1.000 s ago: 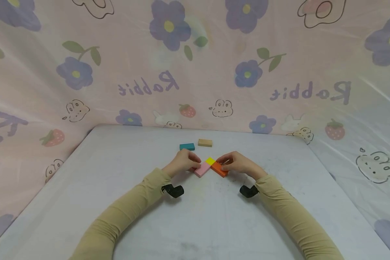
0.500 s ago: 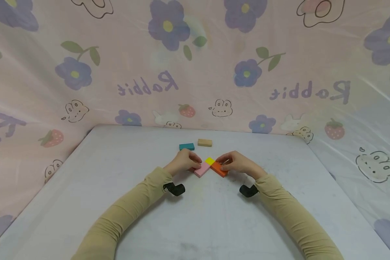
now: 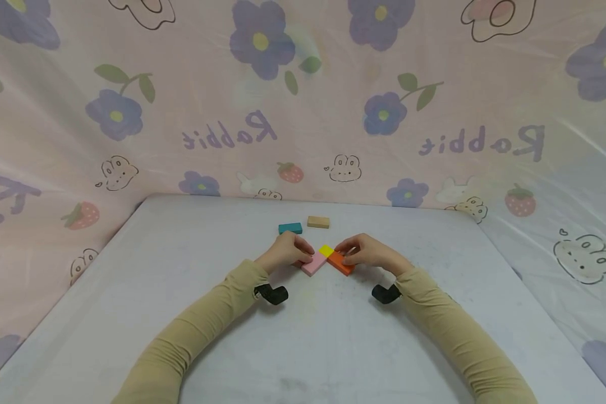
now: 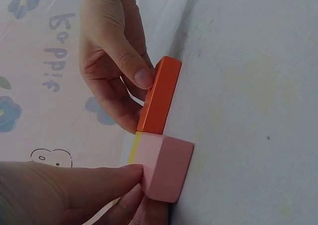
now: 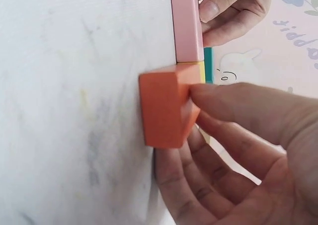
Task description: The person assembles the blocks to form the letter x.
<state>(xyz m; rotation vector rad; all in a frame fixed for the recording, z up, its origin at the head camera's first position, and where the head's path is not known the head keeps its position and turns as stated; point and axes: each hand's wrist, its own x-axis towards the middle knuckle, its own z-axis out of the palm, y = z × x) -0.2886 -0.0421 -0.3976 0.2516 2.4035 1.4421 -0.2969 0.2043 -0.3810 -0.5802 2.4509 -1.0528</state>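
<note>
At the middle of the table, a pink block and an orange block lie at an angle to each other, forming a V in the head view. A yellow block shows where they meet. My left hand pinches the pink block between thumb and fingers. On the other side, my right hand grips the orange block, its thumb on top in the right wrist view and fingers along the outer side. In the left wrist view the ends of the orange block and pink block sit against each other.
Behind the hands lie a teal block and a natural wood block. The white table ends at a pink patterned curtain at the back and sides. A black device hangs under each wrist.
</note>
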